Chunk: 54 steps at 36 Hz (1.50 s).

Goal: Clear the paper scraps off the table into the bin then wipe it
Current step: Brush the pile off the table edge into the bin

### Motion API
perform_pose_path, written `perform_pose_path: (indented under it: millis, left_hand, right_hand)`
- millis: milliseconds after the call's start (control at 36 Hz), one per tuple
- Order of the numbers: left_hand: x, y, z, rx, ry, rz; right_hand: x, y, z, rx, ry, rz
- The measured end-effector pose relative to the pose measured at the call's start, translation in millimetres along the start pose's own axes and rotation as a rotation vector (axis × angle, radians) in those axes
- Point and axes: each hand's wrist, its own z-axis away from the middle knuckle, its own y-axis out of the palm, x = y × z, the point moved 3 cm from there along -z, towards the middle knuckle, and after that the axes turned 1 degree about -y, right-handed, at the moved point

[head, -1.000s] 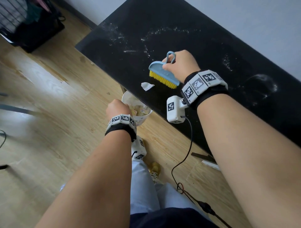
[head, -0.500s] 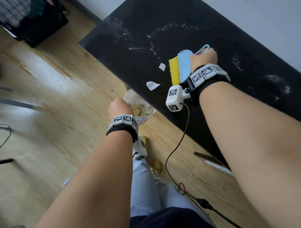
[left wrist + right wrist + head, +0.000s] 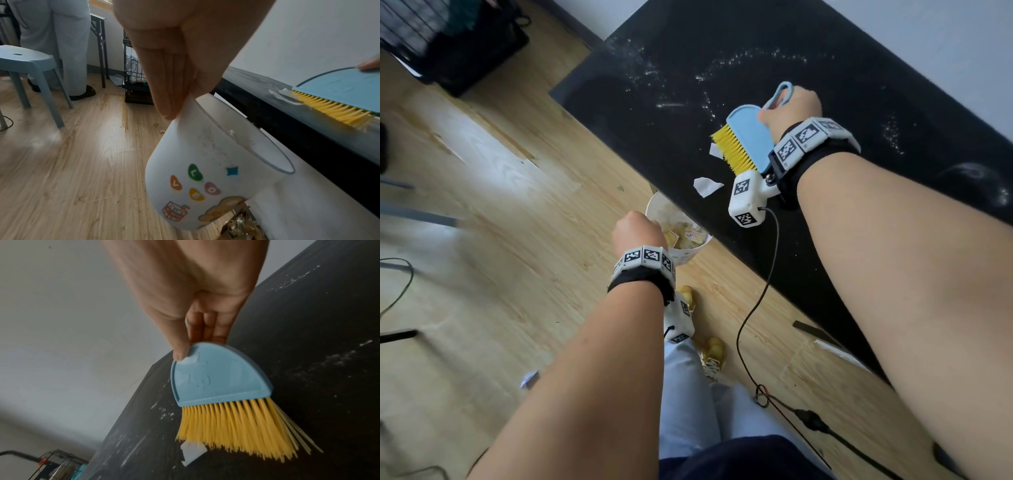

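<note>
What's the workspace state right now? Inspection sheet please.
Surface: black table, white powdery streaks.
Job's things: two paper scraps near table edge; white bin below edge, holding scraps; no cloth seen.
Clutter: paper bit on floor.
Hands: left hand pinches bin rim; right hand grips blue brush, bristles at a scraps.
Cables: black cable hanging from right wrist camera.
Surroundings: wood floor, blue stool, wire crate.

brush (image 3: pixel 748 137) on the counter (image 3: pixel 722 68), bristles touching one paper scrap (image 3: pixel 715 150) — a second scrap (image 3: pixel 706 186) lies nearer the counter edge. bin (image 3: pixel 678 236) below that edge, above the floor (image 3: pixel 500 205).
</note>
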Motion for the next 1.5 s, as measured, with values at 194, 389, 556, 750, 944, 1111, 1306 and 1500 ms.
perform_pose_path:
  millis: [194, 389, 556, 750, 944, 1111, 1306, 1500]
  left_hand:
    - [0.0, -1.0, 3.4, 0.010, 0.000, 0.018]
    - [3.7, 0.3, 7.0, -0.004, 0.013, 0.031]
    - [8.4, 2.0, 13.6, -0.012, 0.020, 0.035]
    - [20.0, 5.7, 21.8, -0.023, 0.026, 0.038]
    - [29.8, 6.8, 31.0, -0.028, 0.021, 0.059]
    - [31.2, 6.3, 38.8, -0.029, 0.026, 0.096]
    - [35.8, 3.9, 50.5, -0.041, 0.046, 0.108]
    - [50.0, -0.6, 62.6, -0.052, 0.030, 0.077]
  right_hand:
    - [11.2, 7.8, 20.2, 0.086, -0.134, 0.072]
    - [6.7, 21.3, 48.4, 0.167, -0.190, 0.007]
    - [1.7, 29.3, 73.8, 0.236, -0.254, -0.086]
    - [12.1, 26.2, 101.7, 0.293, -0.355, -0.104]
    - [1.8, 14.8, 107.7, 0.056, -0.295, -0.090]
    - [9.3, 13.7, 126.5, 0.197, -0.376, -0.079]
    - [9.2, 13.4, 147.9, 0.263, -0.437, -0.041]
    - [1.8, 5.1, 159.6, 0.209, -0.421, -0.095]
